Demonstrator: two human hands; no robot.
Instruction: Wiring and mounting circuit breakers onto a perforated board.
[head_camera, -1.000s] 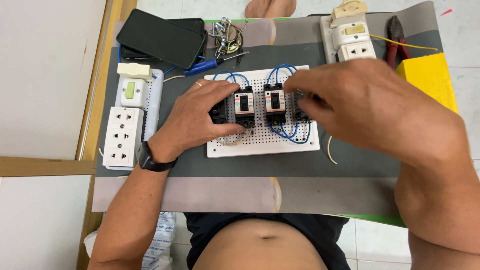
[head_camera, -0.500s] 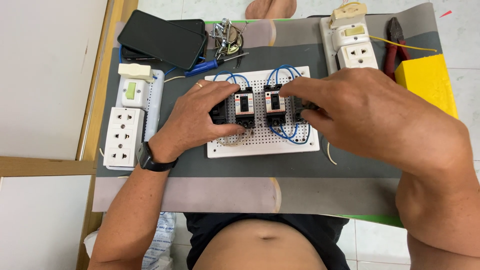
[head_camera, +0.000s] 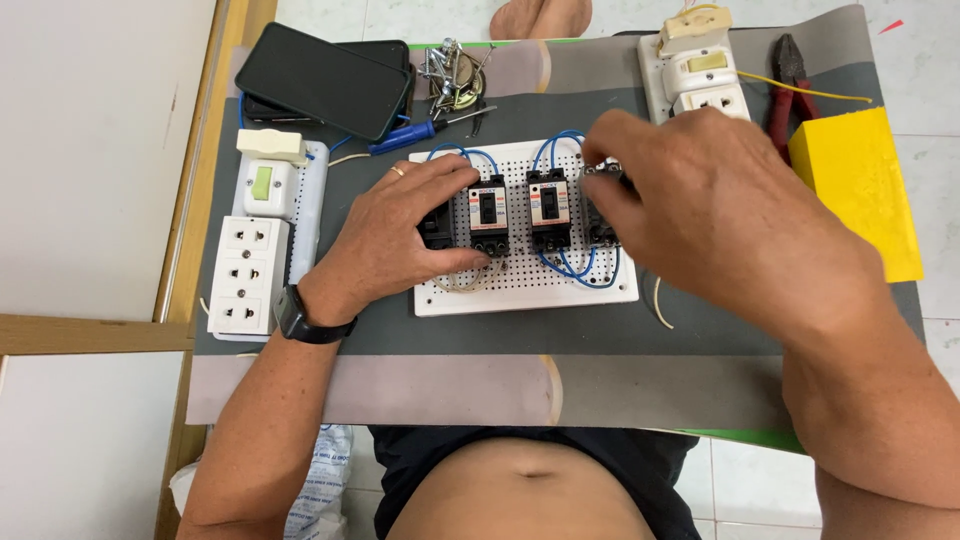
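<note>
Pegboard (head_camera: 530, 290), white and perforated, lies flat on grey mat (head_camera: 450, 345), under both hands. Right hand (head_camera: 720, 210) covers the board's right end, fingertips (head_camera: 600, 185) pinched on a small dark breaker (head_camera: 603, 232) at the far right of the row; grip is closed around its top part. Left hand (head_camera: 400, 235) rests palm down on the board's left end, thumb along the lower edge, fingers curled over another dark breaker (head_camera: 437, 228), grasping it; ring on one finger, black watch (head_camera: 305, 320) on the wrist. Between the two grips stand two black breakers with pale labels (head_camera: 520, 212), side by side, upright on the board, linked by blue wires (head_camera: 570, 265) looping above and below. Left of left hand: white socket strip (head_camera: 250, 275) with a switch. Beyond it, a black phone (head_camera: 325, 80) and a blue-handled screwdriver (head_camera: 410, 135). Right of right hand: yellow box (head_camera: 860, 190), red-handled pliers (head_camera: 790, 80), another white outlet block (head_camera: 700, 75)
</note>
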